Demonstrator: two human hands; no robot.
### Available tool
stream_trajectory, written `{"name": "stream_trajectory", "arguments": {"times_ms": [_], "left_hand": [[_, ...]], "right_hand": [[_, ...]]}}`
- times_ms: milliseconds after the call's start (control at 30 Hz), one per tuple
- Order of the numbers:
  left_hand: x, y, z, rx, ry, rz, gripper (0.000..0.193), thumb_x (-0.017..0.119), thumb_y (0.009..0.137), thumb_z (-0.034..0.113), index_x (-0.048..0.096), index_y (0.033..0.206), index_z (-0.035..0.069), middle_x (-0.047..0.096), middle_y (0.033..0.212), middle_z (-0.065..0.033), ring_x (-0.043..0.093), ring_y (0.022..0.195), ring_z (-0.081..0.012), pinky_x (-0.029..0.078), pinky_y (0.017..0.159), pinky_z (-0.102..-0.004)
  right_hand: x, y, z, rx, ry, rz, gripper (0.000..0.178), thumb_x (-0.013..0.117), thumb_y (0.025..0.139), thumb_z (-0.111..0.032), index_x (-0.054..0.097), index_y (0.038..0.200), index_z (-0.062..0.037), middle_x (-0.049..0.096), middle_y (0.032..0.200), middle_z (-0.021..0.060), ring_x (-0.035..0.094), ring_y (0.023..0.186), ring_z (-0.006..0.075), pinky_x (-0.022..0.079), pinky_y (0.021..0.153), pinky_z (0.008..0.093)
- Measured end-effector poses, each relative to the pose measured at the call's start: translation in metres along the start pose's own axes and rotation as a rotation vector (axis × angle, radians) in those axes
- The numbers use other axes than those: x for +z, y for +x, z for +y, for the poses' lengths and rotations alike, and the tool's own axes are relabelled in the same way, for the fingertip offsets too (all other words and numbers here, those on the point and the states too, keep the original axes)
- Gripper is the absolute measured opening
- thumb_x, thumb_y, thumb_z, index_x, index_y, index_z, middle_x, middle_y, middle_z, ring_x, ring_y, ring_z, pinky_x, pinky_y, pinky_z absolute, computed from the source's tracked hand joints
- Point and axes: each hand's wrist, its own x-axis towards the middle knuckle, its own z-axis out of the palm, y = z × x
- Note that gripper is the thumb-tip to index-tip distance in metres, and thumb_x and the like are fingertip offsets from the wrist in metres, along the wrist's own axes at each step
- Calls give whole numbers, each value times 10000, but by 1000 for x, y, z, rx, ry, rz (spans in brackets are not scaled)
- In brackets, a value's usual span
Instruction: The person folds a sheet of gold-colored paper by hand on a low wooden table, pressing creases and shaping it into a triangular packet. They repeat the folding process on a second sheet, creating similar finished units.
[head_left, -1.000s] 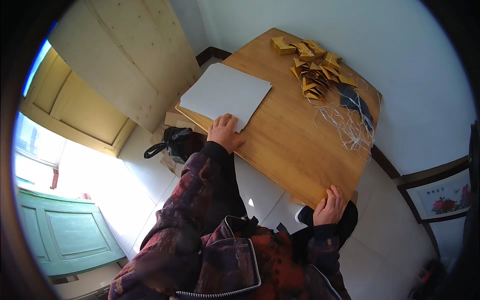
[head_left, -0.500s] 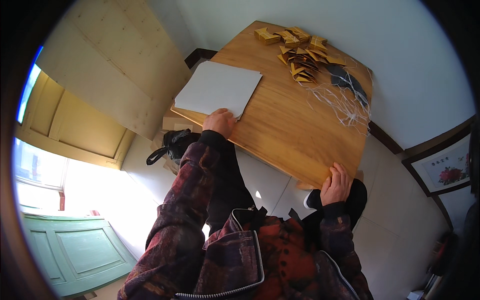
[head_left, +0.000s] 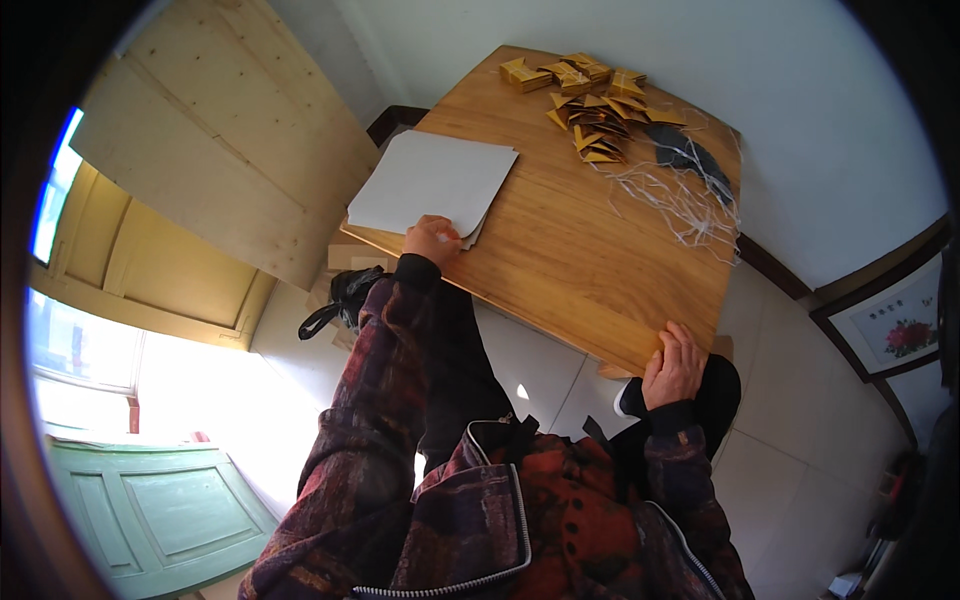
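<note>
A stack of white paper sheets (head_left: pixel 430 180) lies at the left end of the wooden table (head_left: pixel 590 260). At its near corner my left hand (head_left: pixel 433 240) is closed, thumb and fingers pinching the top sheet. That corner bends up a little, and the edges of lower sheets show beneath it. My fingertips are partly hidden by the hand itself. Farther right, my right hand (head_left: pixel 674 366) rests flat on the near right corner of the table, holding nothing, its fingers stretched out.
Folded gold paper pieces (head_left: pixel 600 115), some tied in bundles, lie at the far side. Beside them are a dark grey cloth-like piece (head_left: pixel 690 158) and tangled white strings (head_left: pixel 675 205). A black plastic bag (head_left: pixel 352 295) hangs by the table's left edge. A framed picture (head_left: pixel 890 325) leans at the right.
The top sheet's near corner has bent upward in my left hand, baring the sheets below. My right hand stays on the table corner. The whole view has shifted slightly.
</note>
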Motion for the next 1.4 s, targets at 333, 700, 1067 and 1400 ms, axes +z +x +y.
{"name": "stream_trajectory", "arguments": {"times_ms": [333,700,1067,1400], "left_hand": [[0,14,-17,-239,-203,-192,220,769,660,312,719,794,145,602,1146,-130,603,1029,-287,488,897,-400],[-9,12,-17,-247,-602,-182,138,683,833,149,679,893,25,641,855,-45,590,790,-132,482,720,-267],[-9,10,-10,-307,-467,12,95,639,834,116,660,842,23,644,726,-8,564,664,-92,463,630,-249],[-8,10,-7,-345,-499,-17,134,693,790,46,658,913,8,613,730,10,552,664,-70,464,631,-206]], "right_hand": [[-2,1,-1,1,3,-16,336,593,791,-29,578,1126,-39,560,1287,104,493,1242,319,378,998,449],[-1,1,-2,2,-11,-18,357,590,783,-40,575,1139,-48,553,1288,91,487,1244,317,379,1000,449],[-2,1,-2,1,-7,-18,356,594,782,-35,576,1137,-45,551,1287,101,492,1239,322,379,997,459],[-2,1,-1,-24,-35,-13,358,593,781,-31,570,1138,-42,553,1276,103,497,1229,325,381,998,458]]}}
